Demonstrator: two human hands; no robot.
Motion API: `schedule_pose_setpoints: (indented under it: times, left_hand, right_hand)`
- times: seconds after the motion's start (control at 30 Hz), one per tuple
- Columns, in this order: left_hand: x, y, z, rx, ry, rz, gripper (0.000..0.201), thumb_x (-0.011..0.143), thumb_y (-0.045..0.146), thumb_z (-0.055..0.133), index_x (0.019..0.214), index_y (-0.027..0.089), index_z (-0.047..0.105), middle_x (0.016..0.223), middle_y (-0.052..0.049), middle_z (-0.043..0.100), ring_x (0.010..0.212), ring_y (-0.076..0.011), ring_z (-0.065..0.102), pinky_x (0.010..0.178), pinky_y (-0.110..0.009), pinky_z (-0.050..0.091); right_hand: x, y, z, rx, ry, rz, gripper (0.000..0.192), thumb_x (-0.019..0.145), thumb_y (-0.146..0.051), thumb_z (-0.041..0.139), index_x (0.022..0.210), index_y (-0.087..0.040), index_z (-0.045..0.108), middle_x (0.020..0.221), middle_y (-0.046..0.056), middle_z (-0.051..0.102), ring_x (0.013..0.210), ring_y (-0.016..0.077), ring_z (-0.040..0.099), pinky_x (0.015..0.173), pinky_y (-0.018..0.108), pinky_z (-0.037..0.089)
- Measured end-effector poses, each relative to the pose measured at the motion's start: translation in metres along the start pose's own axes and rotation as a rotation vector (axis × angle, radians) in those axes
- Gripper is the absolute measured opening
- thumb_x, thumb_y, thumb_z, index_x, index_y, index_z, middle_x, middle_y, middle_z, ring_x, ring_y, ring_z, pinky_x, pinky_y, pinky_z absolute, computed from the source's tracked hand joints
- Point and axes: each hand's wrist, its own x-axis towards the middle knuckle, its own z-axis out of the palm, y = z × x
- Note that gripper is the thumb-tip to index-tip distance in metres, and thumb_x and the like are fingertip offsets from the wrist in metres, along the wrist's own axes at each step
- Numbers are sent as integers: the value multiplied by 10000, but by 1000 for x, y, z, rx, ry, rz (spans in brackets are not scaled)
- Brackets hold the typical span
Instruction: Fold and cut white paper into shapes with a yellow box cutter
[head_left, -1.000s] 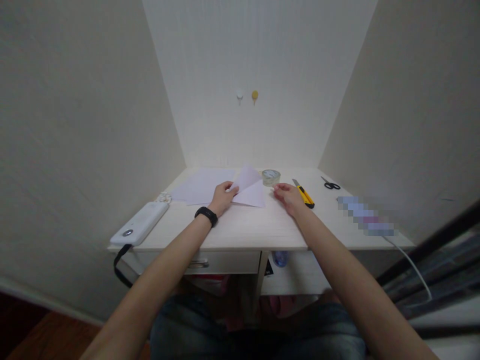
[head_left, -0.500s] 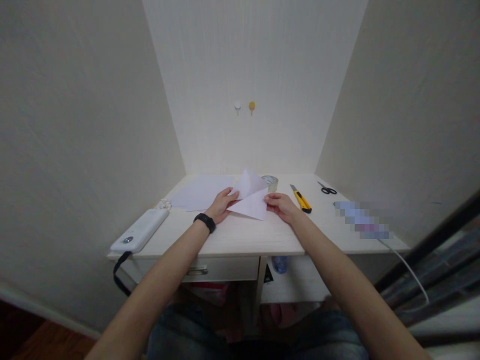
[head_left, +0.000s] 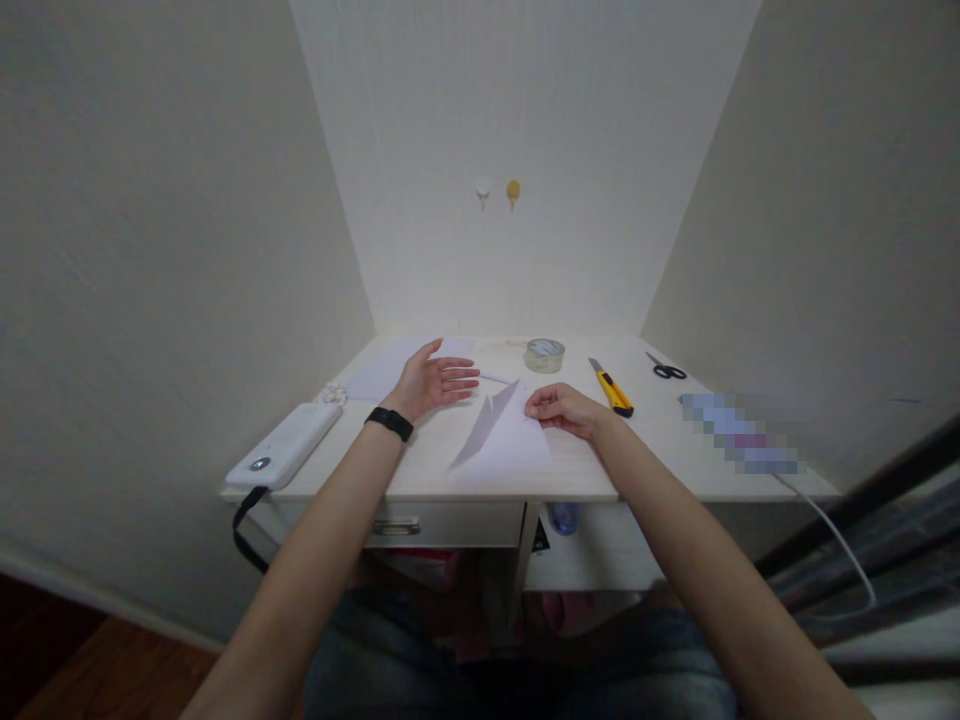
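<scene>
A folded sheet of white paper stands half raised above the desk, its left edge lifted and shaded. My right hand pinches it at the upper right edge between thumb and fingers. To the left of the sheet, my left hand is open and apart from it, fingers spread and palm turned to the right. Behind that hand more white paper lies flat on the desk, partly covered by the hand. A black band circles my left wrist.
A roll of clear tape sits behind the paper. To the right lie a yellow utility knife, black-handled scissors and a blurred-out object with a white cable. A white device with a black strap rests on the left. Walls enclose the desk.
My left hand has let go of the paper and moved left, opening. The paper has swung lower and partly unfolded, still in my right hand. The view has shifted slightly.
</scene>
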Motion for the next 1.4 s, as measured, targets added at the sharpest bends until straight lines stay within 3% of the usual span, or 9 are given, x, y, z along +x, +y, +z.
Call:
schedule_pose_setpoints:
  times: [0.1,0.2,0.3,0.37,0.47,0.73,1.03,1.2,1.4]
  left_hand:
    - [-12,5,15,302,136,159,511,805,625,500,884,147,664,1027,-171,703,931,-284,670,764,-413,539]
    - [-41,2,51,760,501,668,293,806,457,594,769,168,621,841,-95,676,835,-228,627,774,-374,505]
    - [-69,-11,88,1114,273,926,185,861,332,574,779,177,631,829,-67,671,840,-199,616,812,-342,488]
    - [-75,-25,103,1321,39,889,157,876,309,581,869,178,668,908,-71,694,910,-215,624,848,-346,485]
    - [-63,-46,108,1481,-75,759,192,882,318,604,970,168,686,1014,-93,693,986,-244,624,878,-362,488]
    - [-32,-55,97,1369,-38,637,289,908,413,584,1031,164,665,974,-76,658,886,-210,624,809,-325,492]
    - [-25,-56,96,1650,-46,907,214,920,309,571,1039,157,662,1103,-116,650,1006,-247,585,857,-373,464]
    - [-10,-68,86,1346,65,780,220,944,278,532,893,168,715,911,-78,727,846,-198,646,783,-323,466]
    - [9,-70,62,551,241,323,119,750,242,718,747,136,664,678,-30,687,607,-144,610,590,-254,447]
  right_hand:
    - [3,2,1,-9,31,18,284,464,-199,886,686,-120,728,682,18,678,640,106,606,624,225,505]
    - [6,3,3,5,78,17,266,471,-177,872,686,-121,726,692,25,683,652,118,618,634,236,519]
    - [6,3,4,9,90,6,238,486,-146,847,684,-116,719,674,27,679,604,116,609,589,234,512]
    - [5,3,5,9,100,-6,216,508,-124,827,693,-110,715,663,28,676,575,108,598,560,226,500]
    - [4,3,6,25,142,-14,158,545,-91,793,672,-107,700,650,31,674,566,107,602,547,218,501]
    - [7,3,7,51,178,1,87,629,-45,702,685,-109,683,639,46,682,548,121,626,516,217,526]
    - [10,5,6,50,220,-7,120,617,-7,672,680,-109,672,585,23,643,465,93,562,412,181,485]
    - [12,8,3,127,263,-59,121,663,-70,746,724,-136,665,623,12,659,501,101,588,540,268,600]
    - [15,16,3,149,527,-284,187,638,-173,828,714,-168,658,679,13,683,631,127,661,670,271,606]
